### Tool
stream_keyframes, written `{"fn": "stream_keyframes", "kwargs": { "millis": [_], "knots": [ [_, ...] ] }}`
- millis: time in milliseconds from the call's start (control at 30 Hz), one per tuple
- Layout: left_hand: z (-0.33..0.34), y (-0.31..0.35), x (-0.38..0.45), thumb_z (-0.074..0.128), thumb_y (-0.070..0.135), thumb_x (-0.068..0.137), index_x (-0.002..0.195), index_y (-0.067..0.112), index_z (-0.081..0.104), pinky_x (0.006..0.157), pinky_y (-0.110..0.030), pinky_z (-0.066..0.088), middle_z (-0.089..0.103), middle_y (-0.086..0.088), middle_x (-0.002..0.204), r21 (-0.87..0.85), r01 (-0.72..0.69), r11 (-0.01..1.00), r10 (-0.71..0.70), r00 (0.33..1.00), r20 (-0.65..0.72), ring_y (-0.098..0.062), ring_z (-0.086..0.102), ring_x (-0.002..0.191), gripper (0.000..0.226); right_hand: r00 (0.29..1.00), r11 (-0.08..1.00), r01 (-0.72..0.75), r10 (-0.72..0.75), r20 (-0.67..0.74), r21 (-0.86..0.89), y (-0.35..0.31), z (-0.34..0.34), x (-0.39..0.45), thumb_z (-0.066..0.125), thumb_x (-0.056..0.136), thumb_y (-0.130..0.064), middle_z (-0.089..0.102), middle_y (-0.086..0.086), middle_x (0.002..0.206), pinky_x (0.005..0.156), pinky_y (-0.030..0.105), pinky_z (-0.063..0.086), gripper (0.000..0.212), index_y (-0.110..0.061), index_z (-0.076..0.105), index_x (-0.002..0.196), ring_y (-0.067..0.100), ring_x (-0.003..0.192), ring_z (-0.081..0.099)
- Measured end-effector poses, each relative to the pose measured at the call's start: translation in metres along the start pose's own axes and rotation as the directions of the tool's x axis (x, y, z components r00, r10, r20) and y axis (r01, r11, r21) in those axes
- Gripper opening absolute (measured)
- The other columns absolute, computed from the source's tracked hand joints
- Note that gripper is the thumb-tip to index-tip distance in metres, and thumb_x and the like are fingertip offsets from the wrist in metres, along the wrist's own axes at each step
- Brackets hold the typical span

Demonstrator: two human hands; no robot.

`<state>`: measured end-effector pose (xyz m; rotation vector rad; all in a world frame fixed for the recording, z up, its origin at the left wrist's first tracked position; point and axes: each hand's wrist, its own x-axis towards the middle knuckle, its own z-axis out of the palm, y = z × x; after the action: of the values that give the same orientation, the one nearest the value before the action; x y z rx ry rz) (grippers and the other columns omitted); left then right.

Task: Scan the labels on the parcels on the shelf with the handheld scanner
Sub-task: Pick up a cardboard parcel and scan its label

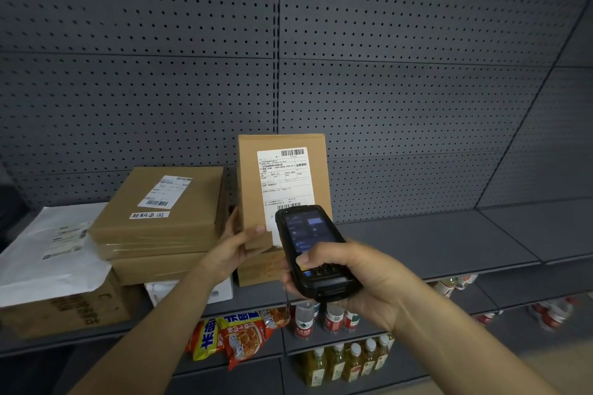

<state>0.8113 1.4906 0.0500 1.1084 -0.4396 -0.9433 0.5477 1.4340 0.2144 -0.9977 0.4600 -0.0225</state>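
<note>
A flat brown cardboard parcel [256, 189] stands upright on the grey shelf [433, 247], its white shipping label [284, 178] facing me. My left hand [236, 242] grips its lower left edge, thumb on the front. In front of the label's lower part, my right hand [356, 279] holds a black handheld scanner [313, 250] with its screen lit and my thumb on the keypad. A stack of two labelled cardboard parcels [160, 215] lies to the left. A white poly mailer [54, 253] rests on a brown box [64, 311] at far left.
Grey pegboard [385, 90] backs the shelf. Another box [266, 266] sits under the upright parcel, and a white packet [189, 293] lies below the stack. Lower shelves hold snack bags [237, 337], water bottles [324, 317] and yellow drink bottles [346, 362].
</note>
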Motion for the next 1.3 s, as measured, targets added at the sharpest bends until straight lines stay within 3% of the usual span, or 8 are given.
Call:
{"fn": "stream_keyframes", "kwargs": {
  "millis": [200,333,433,600,733,933,1033,1300],
  "knots": [
    [0.042,-0.030,0.034,0.098,0.028,0.047,0.148,0.030,0.033,0.076,-0.037,0.060,0.054,-0.010,0.142,-0.074,0.097,0.993,-0.091,0.993,0.079,-0.029,0.058,0.123,0.120,0.995,0.998,0.055,-0.053,-0.086,0.023,-0.006,-0.042,0.006,0.067,0.073,0.012,0.067,0.029,0.102,0.068,0.037,0.061,0.052,0.012,0.055,0.123,0.036,0.079,0.071],
    [0.079,-0.059,0.068,0.091,0.032,0.063,0.147,0.017,0.040,0.098,-0.046,0.052,0.050,-0.016,0.145,-0.125,0.180,0.976,-0.168,0.980,0.104,-0.033,0.053,0.130,0.099,0.979,0.995,0.089,-0.095,-0.183,-0.042,-0.019,-0.084,0.013,0.073,0.065,0.007,0.066,0.029,0.116,0.089,0.048,0.056,0.059,0.003,0.058,0.122,0.041,0.105,0.066],
    [0.111,-0.079,0.094,0.083,0.036,0.073,0.141,0.008,0.050,0.113,-0.053,0.036,0.054,-0.019,0.141,-0.090,0.231,0.969,-0.217,0.965,0.146,-0.033,0.054,0.130,0.080,0.964,0.990,0.134,-0.141,-0.223,-0.047,-0.033,-0.117,0.019,0.074,0.058,0.005,0.065,0.032,0.115,0.082,0.045,0.058,0.067,0.003,0.056,0.123,0.042,0.099,0.068],
    [0.156,-0.118,0.138,0.078,0.039,0.076,0.133,0.014,0.058,0.082,-0.046,0.060,0.065,-0.018,0.126,-0.150,0.352,0.924,-0.358,0.934,-0.014,-0.034,0.070,0.102,0.065,0.945,0.985,0.154,-0.170,-0.278,-0.081,-0.061,-0.177,0.019,0.074,0.055,0.001,0.067,0.029,0.115,0.066,0.035,0.058,0.075,-0.001,0.053,0.127,0.036,0.093,0.069],
    [0.169,-0.144,0.166,0.094,0.033,0.053,0.133,0.015,0.056,0.096,-0.052,0.053,0.056,-0.020,0.135,-0.231,0.436,0.870,-0.465,0.881,-0.087,-0.043,0.060,0.114,0.090,0.936,0.984,0.163,-0.177,-0.304,-0.071,-0.077,-0.217,0.022,0.075,0.055,0.003,0.067,0.029,0.116,0.073,0.042,0.059,0.079,-0.001,0.050,0.130,0.042,0.099,0.068],
    [0.174,-0.171,0.211,0.099,0.026,0.039,0.129,0.017,0.053,0.090,-0.053,0.056,0.047,-0.025,0.134,-0.287,0.501,0.817,-0.556,0.817,-0.155,-0.054,0.055,0.112,0.101,0.928,0.985,0.165,-0.175,-0.330,-0.057,-0.089,-0.256,0.042,0.076,0.054,0.004,0.066,0.028,0.118,0.093,0.058,0.050,0.082,-0.002,0.048,0.131,0.046,0.110,0.063],
    [0.174,-0.176,0.228,0.098,0.029,0.045,0.131,0.018,0.053,0.088,-0.051,0.057,0.047,-0.024,0.136,-0.322,0.512,0.796,-0.579,0.800,-0.158,-0.053,0.056,0.113,0.097,0.922,0.987,0.152,-0.163,-0.350,-0.057,-0.095,-0.268,0.054,0.078,0.053,0.003,0.067,0.027,0.117,0.093,0.058,0.050,0.085,-0.004,0.047,0.131,0.045,0.109,0.064],
    [0.157,-0.185,0.259,0.081,0.037,0.073,0.136,0.020,0.048,0.060,-0.037,0.060,0.045,-0.022,0.136,-0.341,0.525,0.780,-0.601,0.780,-0.176,-0.054,0.055,0.112,0.073,0.930,0.989,0.144,-0.145,-0.339,-0.028,-0.106,-0.289,0.082,0.076,0.057,0.005,0.068,0.024,0.117,0.085,0.047,0.056,0.081,-0.005,0.046,0.132,0.042,0.104,0.067]
  ]
}}
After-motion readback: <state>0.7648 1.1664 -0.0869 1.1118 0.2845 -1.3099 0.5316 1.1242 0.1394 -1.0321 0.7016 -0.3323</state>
